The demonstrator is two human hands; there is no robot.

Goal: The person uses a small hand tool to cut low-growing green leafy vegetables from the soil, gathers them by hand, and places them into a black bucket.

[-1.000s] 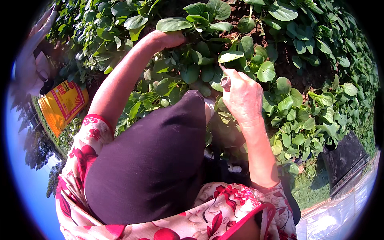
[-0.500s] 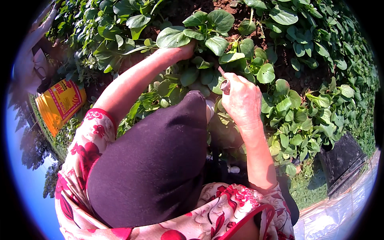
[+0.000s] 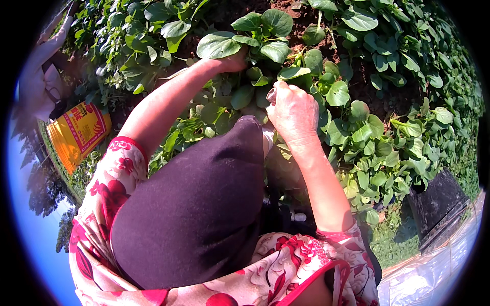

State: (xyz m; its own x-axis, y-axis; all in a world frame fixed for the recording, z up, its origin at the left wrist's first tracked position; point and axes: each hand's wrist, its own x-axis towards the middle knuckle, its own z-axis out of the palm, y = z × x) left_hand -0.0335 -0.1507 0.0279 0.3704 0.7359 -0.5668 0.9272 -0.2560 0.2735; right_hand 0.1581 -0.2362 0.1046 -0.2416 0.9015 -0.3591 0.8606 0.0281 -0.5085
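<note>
A leafy green plant (image 3: 276,51) with broad, rounded leaves stands near the top middle, over reddish soil. My left hand (image 3: 234,62) reaches in under its leaves and is closed at its base; the fingertips are hidden by the foliage. Just to the right, my right hand (image 3: 294,111) is wrapped around a small knife (image 3: 271,96). The round, hollow-looking end of the knife's handle points back toward me, while its blade is hidden among the leaves close to the plant's base.
Dense green plants (image 3: 377,132) fill the bed on the right and far left. A yellow bucket (image 3: 79,133) with a red label stands at left, near another person's sleeve (image 3: 46,92). My dark-clothed knee (image 3: 204,204) rises below my hands. A black crate-like object (image 3: 439,204) and plastic sheeting (image 3: 434,270) lie at lower right.
My right hand has moved left and slightly up with the knife, closer to my left hand. The blade, visible before, is now hidden. The plant's leaves have shifted slightly left.
</note>
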